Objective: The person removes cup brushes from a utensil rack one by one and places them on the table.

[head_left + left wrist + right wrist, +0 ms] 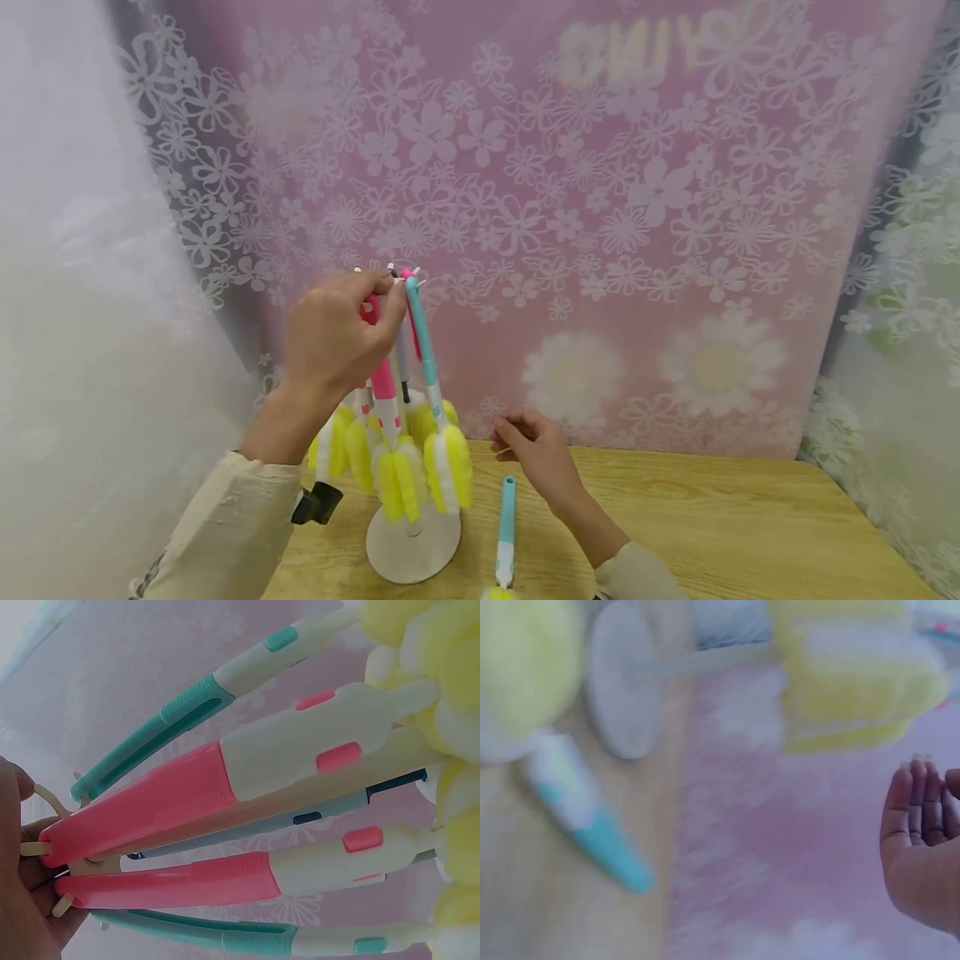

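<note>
Up at nine o'clock in the head view, I had the left hand (333,333), thumb and forefinger pinched on a pale peg (51,801) at the top of the stand (413,554), right by the hanging turquoise brush (425,342)! A pink brush (382,382) hung alongside, handle up, yellow-and-white sponge down, with more crowded around. At five o'clock, I had the right hand (538,458), fingers loosely bent, side by side. Just below it lay the loose brush (507,521) on the wooden table (675,517), at three o'clock from the stand's round base. Twelve o'clock: floral curtain (525,208)!
</note>
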Demonstrator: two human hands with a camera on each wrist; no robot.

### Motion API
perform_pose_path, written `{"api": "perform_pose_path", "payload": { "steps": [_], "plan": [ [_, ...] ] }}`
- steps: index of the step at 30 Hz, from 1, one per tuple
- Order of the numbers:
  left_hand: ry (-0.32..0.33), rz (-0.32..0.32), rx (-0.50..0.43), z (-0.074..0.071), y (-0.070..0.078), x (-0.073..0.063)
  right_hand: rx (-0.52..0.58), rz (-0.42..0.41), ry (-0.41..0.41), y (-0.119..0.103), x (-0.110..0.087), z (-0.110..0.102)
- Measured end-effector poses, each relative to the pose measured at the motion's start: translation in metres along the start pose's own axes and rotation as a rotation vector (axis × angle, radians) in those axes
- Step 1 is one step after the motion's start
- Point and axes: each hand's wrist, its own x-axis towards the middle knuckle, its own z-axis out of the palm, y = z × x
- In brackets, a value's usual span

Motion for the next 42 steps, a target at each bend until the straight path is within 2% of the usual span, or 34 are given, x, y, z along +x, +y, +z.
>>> {"api": "perform_pose_path", "payload": {
  "steps": [4, 8, 14, 21, 28, 37, 42],
  "plan": [
    [0.005, 0.005, -0.004, 0.001, 0.002, 0.001, -0.024, -0.183, -0.026, -0.035, 0.007, 0.014],
    [0.018, 0.006, -0.001, 0.001, 0.003, 0.002, -0.094, -0.263, -0.06, -0.059, 0.012, 0.028],
    [0.01, 0.021, 0.058, 0.0, 0.008, 0.003, -0.094, -0.262, -0.068, -0.073, 0.017, 0.043],
    [0.017, 0.025, 0.151, 0.002, 0.017, 0.005, -0.104, -0.278, -0.034, -0.098, 0.006, 0.053],
    [-0.006, 0.035, 0.25, 0.004, 0.023, 0.003, -0.112, -0.286, 0.012, -0.104, 0.007, 0.06],
    [0.044, 0.1, 0.258, 0.007, 0.018, 0.001, -0.14, -0.296, 0.022, -0.104, 0.009, 0.066],
    [0.04, 0.101, 0.256, 0.006, 0.017, 0.0, -0.128, -0.294, 0.033, -0.102, 0.008, 0.066]
  ]
}}
